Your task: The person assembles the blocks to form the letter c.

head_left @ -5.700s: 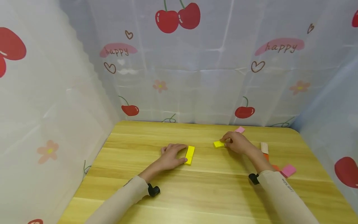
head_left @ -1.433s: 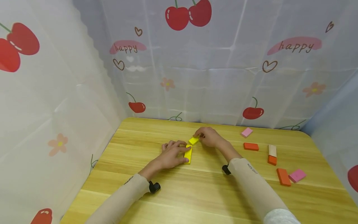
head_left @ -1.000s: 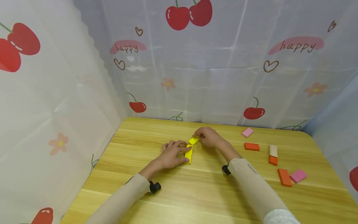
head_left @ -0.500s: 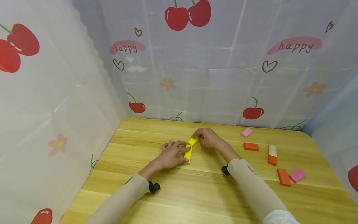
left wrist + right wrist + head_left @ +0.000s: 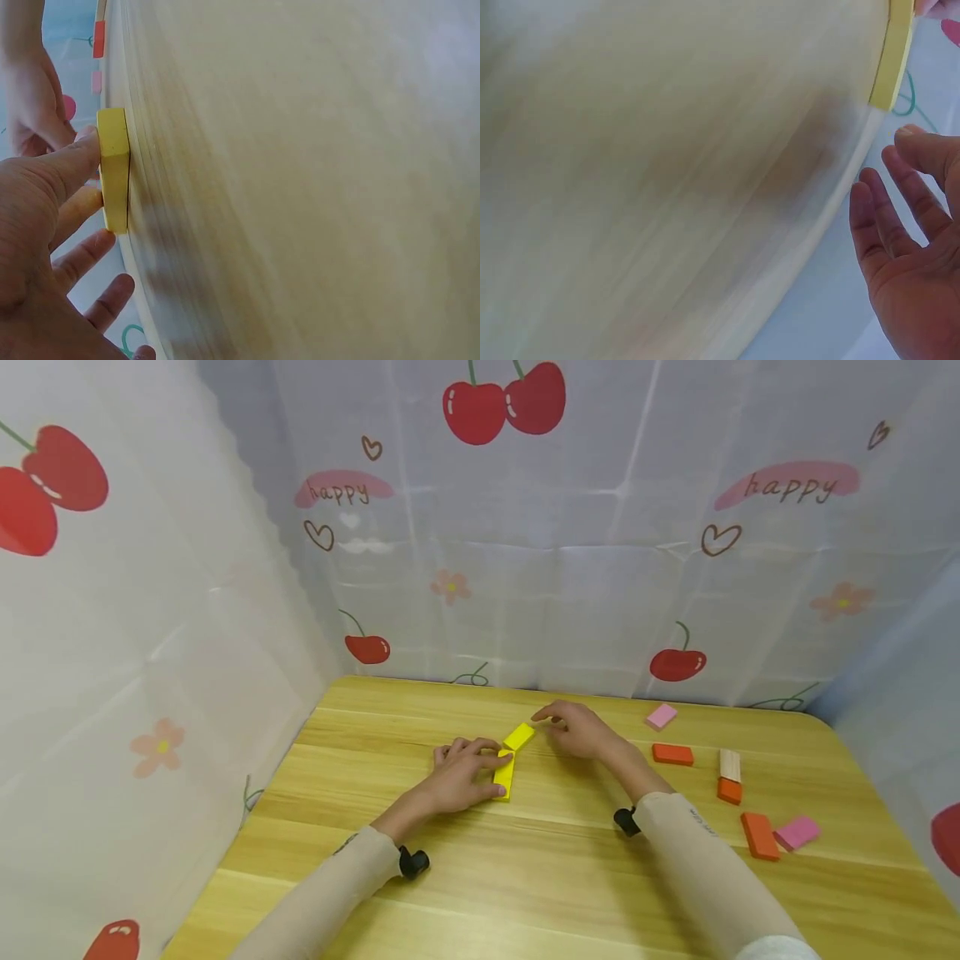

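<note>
My left hand [image 5: 456, 778] lies beside a long yellow wooden block [image 5: 504, 780] and pinches it lengthwise, thumb at its near end and fingertips toward the far end. In the left wrist view, the thumb presses the side of this yellow block [image 5: 115, 165]. Another yellow block [image 5: 519, 737] lies flat at the far end of the first, angled to the right, their corners meeting. Just right of it hovers my right hand [image 5: 576, 730], holding nothing. The right wrist view has the fingers [image 5: 922, 206] loosely bent, a gap separating them from the yellow strip.
Toward the right of the wooden table [image 5: 540, 877] lie a light pink block [image 5: 662, 717], an orange block [image 5: 672, 754], a plain wood block [image 5: 730, 765] against a small orange one [image 5: 729, 790], another orange block [image 5: 761, 837] and a darker pink block [image 5: 798, 832]. A cherry-printed curtain [image 5: 525, 568] surrounds the table.
The right hand brought a yellow block leftward to the end of the other one, then let go and drew back to the right. The left hand stays on its block.
</note>
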Motion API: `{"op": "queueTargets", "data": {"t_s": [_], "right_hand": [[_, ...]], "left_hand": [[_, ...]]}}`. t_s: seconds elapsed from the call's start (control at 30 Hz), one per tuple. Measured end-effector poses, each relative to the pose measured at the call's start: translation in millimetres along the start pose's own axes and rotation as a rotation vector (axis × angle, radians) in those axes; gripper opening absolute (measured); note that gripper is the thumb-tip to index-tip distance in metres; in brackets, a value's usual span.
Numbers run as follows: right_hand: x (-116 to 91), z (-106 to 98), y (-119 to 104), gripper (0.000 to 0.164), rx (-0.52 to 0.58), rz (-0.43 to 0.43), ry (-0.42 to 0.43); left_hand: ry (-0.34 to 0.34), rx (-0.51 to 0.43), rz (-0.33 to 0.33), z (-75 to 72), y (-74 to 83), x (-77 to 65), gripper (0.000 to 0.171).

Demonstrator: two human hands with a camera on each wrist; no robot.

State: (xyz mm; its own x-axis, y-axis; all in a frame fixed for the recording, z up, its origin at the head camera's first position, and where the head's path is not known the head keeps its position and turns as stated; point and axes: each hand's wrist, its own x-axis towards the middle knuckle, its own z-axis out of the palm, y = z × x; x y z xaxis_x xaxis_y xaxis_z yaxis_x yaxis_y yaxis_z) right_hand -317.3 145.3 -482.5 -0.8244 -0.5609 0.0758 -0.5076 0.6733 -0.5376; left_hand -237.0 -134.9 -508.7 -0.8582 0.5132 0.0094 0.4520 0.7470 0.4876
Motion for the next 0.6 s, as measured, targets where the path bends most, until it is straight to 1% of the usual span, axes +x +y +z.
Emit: {"op": "queueTargets", "data": {"t_s": [0.1,0.2,0.33,0.47,0.53,0.6], "right_hand": [[-9.2,-5.8,7.4,0.033,-0.010,0.003,0.008],[-22.6,-16.0,15.5,0.031,-0.013,0.028,0.019],[-45.0,-33.8,27.9,0.024,-0.033,0.060,0.034],[-69.2,-51.3,42.0,0.016,-0.059,0.043,0.059],[-81.7,-59.3,49.9,0.015,-0.072,0.036,0.068],[-94.4,-65.8,58.6,0.017,-0.080,0.054,0.068]], "left_hand": [[0.000,-0.002,-0.007,0.6,-2.2,-1.0,0.059],[0.002,-0.015,0.005,0.8,-3.1,-0.4,0.059],[0.003,-0.017,0.019,0.9,-2.7,1.0,0.059],[0.001,-0.007,0.017,0.9,-2.2,1.6,0.059],[-0.001,-0.009,0.017,0.4,-1.8,1.6,0.059],[-0.003,-0.016,0.018,0.4,-2.2,1.5,0.059]]}}
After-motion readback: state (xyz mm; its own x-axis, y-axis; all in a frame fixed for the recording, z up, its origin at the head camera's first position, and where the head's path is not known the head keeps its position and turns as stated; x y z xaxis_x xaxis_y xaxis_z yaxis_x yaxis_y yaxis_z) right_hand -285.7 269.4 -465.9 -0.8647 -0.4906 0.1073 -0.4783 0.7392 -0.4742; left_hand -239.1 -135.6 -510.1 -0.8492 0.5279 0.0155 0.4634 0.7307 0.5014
